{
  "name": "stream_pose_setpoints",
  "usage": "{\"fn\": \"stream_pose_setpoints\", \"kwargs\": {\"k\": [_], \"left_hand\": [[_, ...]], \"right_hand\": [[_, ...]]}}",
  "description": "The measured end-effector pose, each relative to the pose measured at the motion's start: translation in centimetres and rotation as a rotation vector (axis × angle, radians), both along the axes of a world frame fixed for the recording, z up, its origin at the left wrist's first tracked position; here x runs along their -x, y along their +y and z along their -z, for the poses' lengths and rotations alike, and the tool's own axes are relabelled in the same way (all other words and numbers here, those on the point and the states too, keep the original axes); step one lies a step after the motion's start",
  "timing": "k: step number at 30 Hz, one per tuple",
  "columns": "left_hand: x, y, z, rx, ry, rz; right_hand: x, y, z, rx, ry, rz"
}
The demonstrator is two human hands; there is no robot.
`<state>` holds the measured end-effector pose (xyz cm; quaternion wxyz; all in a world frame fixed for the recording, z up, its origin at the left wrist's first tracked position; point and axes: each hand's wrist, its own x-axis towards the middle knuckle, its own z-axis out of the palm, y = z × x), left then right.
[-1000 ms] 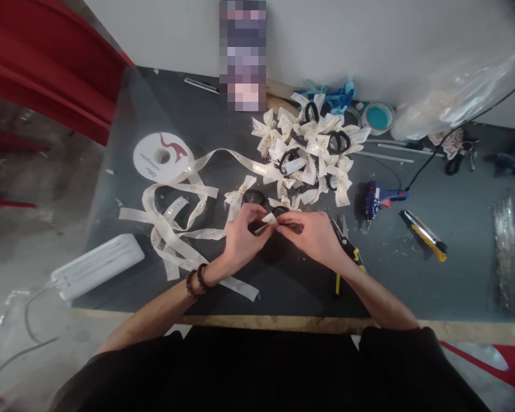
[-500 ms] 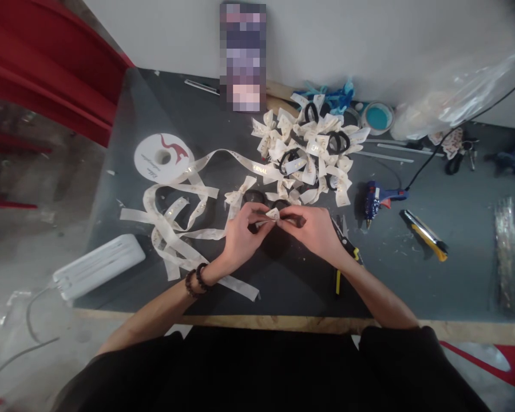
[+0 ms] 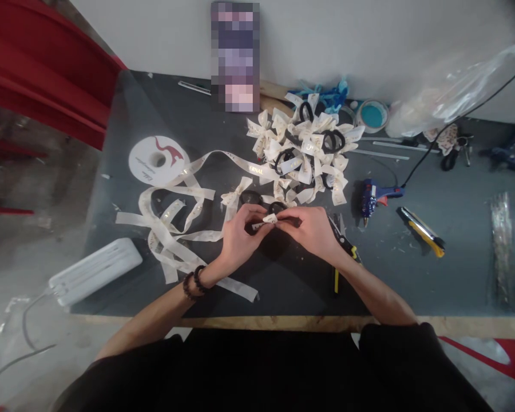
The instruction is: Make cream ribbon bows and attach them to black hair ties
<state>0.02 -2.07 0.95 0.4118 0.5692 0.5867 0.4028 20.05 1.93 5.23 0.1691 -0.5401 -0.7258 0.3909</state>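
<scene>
Between my fingertips is a short piece of cream printed ribbon (image 3: 269, 218), folded or looped at its middle. My left hand (image 3: 244, 236) pinches it from the left, and my right hand (image 3: 306, 230) pinches it from the right; the fingers partly hide it. Just beyond the fingertips lie a black hair tie (image 3: 277, 207) and another black hair tie (image 3: 251, 198). Behind them is a pile of cream ribbon bows (image 3: 311, 146) on black hair ties. Loose ribbon (image 3: 165, 229) curls over the table left of my left hand, running near a white ribbon spool (image 3: 143, 163).
Right of my hands lie scissors (image 3: 345, 240), a blue glue gun (image 3: 371, 200) with a cord, and a yellow utility knife (image 3: 423, 232). A white power strip (image 3: 96, 272) sits at the table's left edge. Clear glue sticks (image 3: 500, 252) lie far right. A phone-like pixelated object (image 3: 235, 57) leans on the wall.
The ribbon's folded middle has tilted slightly between my fingertips, and more of its left end shows. Both hands keep their pinch. The whole view has shifted a little.
</scene>
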Motion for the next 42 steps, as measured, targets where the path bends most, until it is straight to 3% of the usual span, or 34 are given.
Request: {"fn": "stream_pose_setpoints", "kwargs": {"k": [28, 36, 42], "left_hand": [[0.69, 0.18, -0.20, 0.074, 0.024, 0.062], [0.58, 0.27, -0.29, 0.071, -0.064, 0.083], [0.67, 0.18, 0.39, 0.106, -0.088, 0.024]], "right_hand": [[0.16, -0.23, 0.09, 0.017, 0.071, 0.060], [0.15, -0.27, 0.43, 0.019, 0.095, 0.078], [-0.16, 0.11, 0.07, 0.080, 0.174, 0.070]]}}
